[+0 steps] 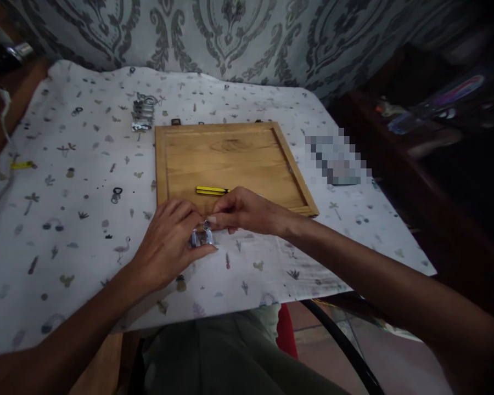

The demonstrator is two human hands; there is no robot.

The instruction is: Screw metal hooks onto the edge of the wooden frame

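A shiny metal piece (pixel 208 236) sits at the near edge of a wooden framed panel (pixel 230 159). My left hand (pixel 170 238) holds this piece between thumb and fingers. From the right, my right hand (pixel 242 211) reaches over the panel's near edge, its fingertips pinched at the top of the metal piece; anything small between them is hidden. Just beyond my right fingers, a yellow and black tool (pixel 212 191) lies on the panel.
Several metal parts (pixel 143 112) lie behind the panel's left corner on the patterned tablecloth (pixel 86 219). A pixelated flat item (pixel 337 162) is right of the panel. A yellow object (pixel 22 164) lies far left. A patterned wall stands behind.
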